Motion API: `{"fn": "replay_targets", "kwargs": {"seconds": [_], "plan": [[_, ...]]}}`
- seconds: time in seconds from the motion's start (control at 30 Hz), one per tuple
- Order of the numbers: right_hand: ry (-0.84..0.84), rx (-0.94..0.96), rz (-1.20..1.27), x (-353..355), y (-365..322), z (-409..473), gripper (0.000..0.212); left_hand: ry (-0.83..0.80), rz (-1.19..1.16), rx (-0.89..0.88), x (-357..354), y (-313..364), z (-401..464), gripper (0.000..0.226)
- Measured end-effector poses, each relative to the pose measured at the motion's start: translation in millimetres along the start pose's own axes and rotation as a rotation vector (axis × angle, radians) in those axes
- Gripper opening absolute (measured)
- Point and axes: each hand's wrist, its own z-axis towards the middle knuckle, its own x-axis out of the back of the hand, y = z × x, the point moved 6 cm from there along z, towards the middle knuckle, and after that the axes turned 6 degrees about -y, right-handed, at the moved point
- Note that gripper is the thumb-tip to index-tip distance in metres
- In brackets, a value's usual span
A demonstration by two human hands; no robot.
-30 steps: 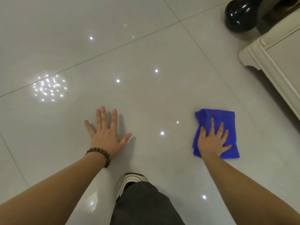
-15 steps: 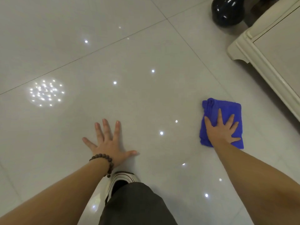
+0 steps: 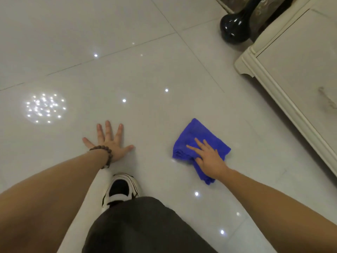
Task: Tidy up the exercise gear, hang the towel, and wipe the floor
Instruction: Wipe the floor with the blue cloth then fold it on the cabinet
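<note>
A folded blue cloth (image 3: pixel 197 137) lies on the glossy pale tiled floor (image 3: pixel 145 73), right of centre. My right hand (image 3: pixel 207 157) presses flat on its near half with straight, spread fingers that point up and left. My left hand (image 3: pixel 109 141) rests palm down on the bare tile to the left, fingers splayed, a dark bead bracelet (image 3: pixel 105 154) on its wrist. The cloth's near corner sticks out under my right wrist.
A cream cabinet (image 3: pixel 291 73) with a moulded base runs along the right side. A glossy black vase (image 3: pixel 235 26) stands on the floor at the top right beside it. My black-and-white shoe (image 3: pixel 122 189) and dark trouser leg (image 3: pixel 142 225) fill the bottom centre.
My right hand has slid the cloth leftward and nearer, and the cloth has turned so it lies diagonally. The left hand stays planted on the tile.
</note>
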Motion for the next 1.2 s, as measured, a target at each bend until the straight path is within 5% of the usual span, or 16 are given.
{"fn": "replay_targets", "kwargs": {"seconds": [0.17,0.3,0.47,0.63,0.73,0.9,0.97,1.1,1.2], "plan": [[0.164,0.066,0.260,81.6,-7.7,-52.5,0.046,0.131,0.007,0.021,12.4,24.1,-56.6,0.079],[0.221,0.187,0.123,123.7,-7.3,-87.9,0.047,0.168,-0.018,0.000,-0.1,52.0,-97.4,0.080],[0.036,0.282,-0.321,39.8,-7.8,-52.2,0.062,0.170,-0.154,0.031,-41.7,99.8,-92.5,0.102],[0.148,0.329,-0.460,-4.2,-11.8,26.4,0.077,0.067,-0.074,0.057,-136.2,139.9,-63.7,0.137],[0.293,0.192,-0.371,33.0,27.2,73.4,0.070,0.111,-0.086,0.084,-144.6,139.3,-51.1,0.141],[0.410,-0.355,0.142,100.6,115.9,110.6,0.056,0.097,-0.079,0.094,-146.4,138.8,-48.5,0.143],[0.405,-0.215,0.040,87.7,74.3,107.2,0.065,0.091,-0.086,0.092,-145.4,139.1,-48.7,0.143],[0.282,0.530,-0.470,-10.7,-55.7,53.5,0.074,0.091,-0.056,0.110,-145.7,137.5,-48.4,0.139],[0.358,0.536,-0.534,4.8,-30.7,55.9,0.064,0.107,-0.068,0.113,-144.1,138.7,-49.8,0.141]]}}
